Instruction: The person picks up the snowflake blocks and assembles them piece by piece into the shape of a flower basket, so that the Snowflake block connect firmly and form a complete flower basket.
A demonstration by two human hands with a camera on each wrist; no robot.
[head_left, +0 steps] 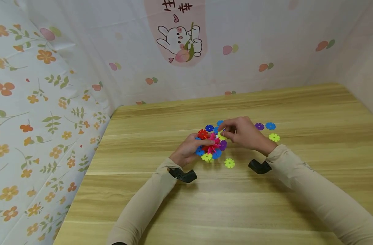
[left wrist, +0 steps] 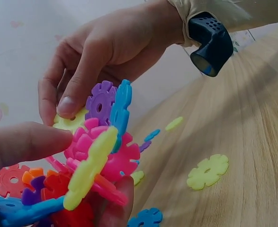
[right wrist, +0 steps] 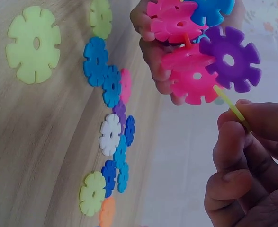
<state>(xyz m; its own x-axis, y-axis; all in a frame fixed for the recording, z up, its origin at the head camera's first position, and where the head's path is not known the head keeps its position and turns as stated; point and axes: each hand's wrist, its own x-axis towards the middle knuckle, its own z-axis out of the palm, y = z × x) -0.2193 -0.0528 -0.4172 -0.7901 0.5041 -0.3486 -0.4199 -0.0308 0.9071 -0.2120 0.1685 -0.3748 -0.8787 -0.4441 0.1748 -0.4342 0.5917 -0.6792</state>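
Note:
My left hand [head_left: 188, 149] grips a cluster of interlocked plastic snowflake discs [head_left: 215, 146] in pink, red, blue, purple and yellow, held above the wooden table. Its thumb lies across the cluster in the left wrist view. Between thumb and index finger, my right hand [head_left: 244, 132] pinches a yellow snowflake disc [left wrist: 71, 122]. In the right wrist view that disc appears edge-on, its rim right at a pink disc [right wrist: 195, 82] of the cluster. A purple disc [right wrist: 229, 59] sticks out of the cluster just above the pinched one.
Loose discs lie on the wooden table [head_left: 235, 204]. One yellow disc [head_left: 229, 163] is in front of the hands. A purple disc [head_left: 259, 126], a blue disc [head_left: 270, 126] and another yellow disc [head_left: 274, 137] lie to the right. Several more, including a white disc [right wrist: 110, 135], lie behind the cluster.

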